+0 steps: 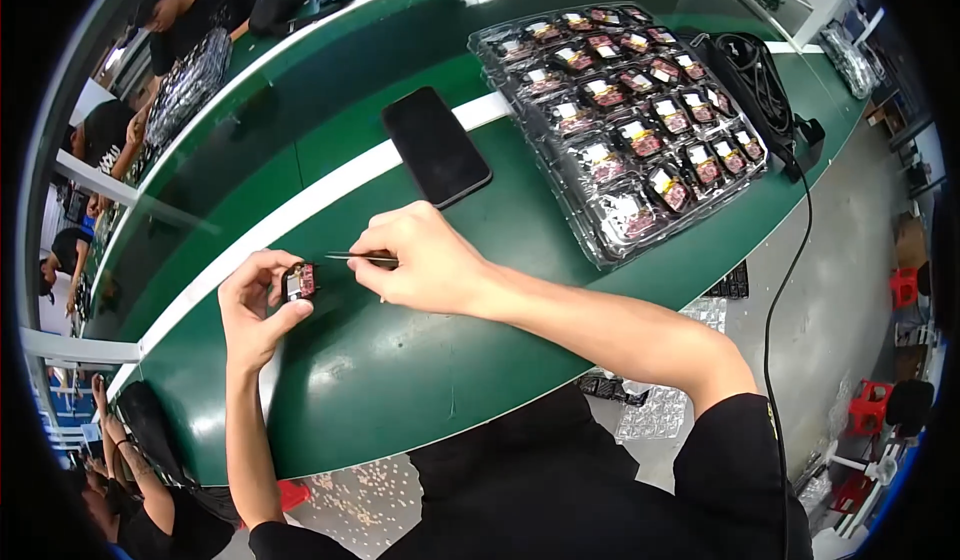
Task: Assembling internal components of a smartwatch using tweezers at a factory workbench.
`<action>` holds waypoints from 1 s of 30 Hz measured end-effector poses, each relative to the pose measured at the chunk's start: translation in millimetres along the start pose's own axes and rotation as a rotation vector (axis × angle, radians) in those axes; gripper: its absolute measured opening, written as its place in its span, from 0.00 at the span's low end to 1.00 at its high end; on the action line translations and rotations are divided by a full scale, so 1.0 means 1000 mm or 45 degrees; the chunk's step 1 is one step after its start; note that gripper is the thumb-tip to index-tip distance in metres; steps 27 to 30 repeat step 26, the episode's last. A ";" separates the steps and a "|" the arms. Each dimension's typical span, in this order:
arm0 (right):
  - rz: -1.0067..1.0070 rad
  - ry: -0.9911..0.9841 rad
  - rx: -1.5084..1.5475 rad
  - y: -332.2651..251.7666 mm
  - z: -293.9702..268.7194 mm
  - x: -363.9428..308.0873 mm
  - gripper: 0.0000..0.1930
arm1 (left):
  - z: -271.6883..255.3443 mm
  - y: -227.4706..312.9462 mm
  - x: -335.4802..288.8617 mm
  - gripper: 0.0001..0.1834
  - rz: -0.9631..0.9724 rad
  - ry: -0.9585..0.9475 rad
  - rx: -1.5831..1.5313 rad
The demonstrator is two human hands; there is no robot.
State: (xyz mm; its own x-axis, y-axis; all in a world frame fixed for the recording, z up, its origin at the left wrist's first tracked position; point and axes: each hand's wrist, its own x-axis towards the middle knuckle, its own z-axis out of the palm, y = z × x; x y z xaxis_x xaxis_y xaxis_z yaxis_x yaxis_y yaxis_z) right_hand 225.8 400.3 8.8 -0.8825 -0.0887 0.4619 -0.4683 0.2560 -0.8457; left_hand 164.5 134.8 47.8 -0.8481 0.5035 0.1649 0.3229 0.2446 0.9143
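Observation:
Between the thumb and fingers of my left hand (254,305) is a small black device housing (299,282), its open side showing a reddish circuit board and a pale part. My right hand (415,260) is closed in a pinch around slim metal tweezers (362,257). The tweezers point left, their tips close to the upper edge of the housing; whether they touch it I cannot tell. Both hands are above the green table (400,365). Behind my right hand lies a black smartphone (436,147), screen up and dark.
Clear plastic trays (600,245), holding rows of similar housings with boards, rest at the right. Past them lie a black bag (745,80) and a cable (775,300) hanging over the table edge. A white strip (300,225) crosses the table. Other people work at the far left.

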 end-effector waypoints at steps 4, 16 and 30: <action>0.021 0.001 -0.068 -0.009 -0.003 -0.002 0.09 | 0.034 0.056 0.039 0.26 0.235 -0.127 -0.049; 0.073 -0.043 -0.055 -0.007 -0.003 -0.001 0.09 | 0.151 0.128 0.248 0.24 0.514 -0.604 0.458; 0.081 -0.087 -0.153 -0.002 -0.001 -0.002 0.09 | 0.159 0.105 0.295 0.31 0.597 -0.758 0.669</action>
